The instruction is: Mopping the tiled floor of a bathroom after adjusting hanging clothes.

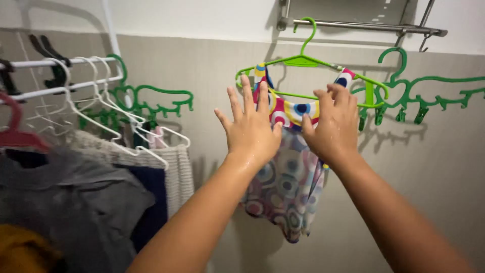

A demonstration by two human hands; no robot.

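Note:
A small garment with a bright pattern of coloured circles hangs on a lime green hanger, which is hooked over a metal wall rail. My left hand is spread flat with fingers apart, resting against the garment's upper left part. My right hand is on its upper right, near the neckline, fingers curled onto the fabric below the hanger's arm. Both hands and forearms look wet.
A green clip hanger hangs to the right on the grey wall. On the left, a white drying rack carries white hangers, another green clip hanger, a grey shirt, a white knitted piece and a red hanger.

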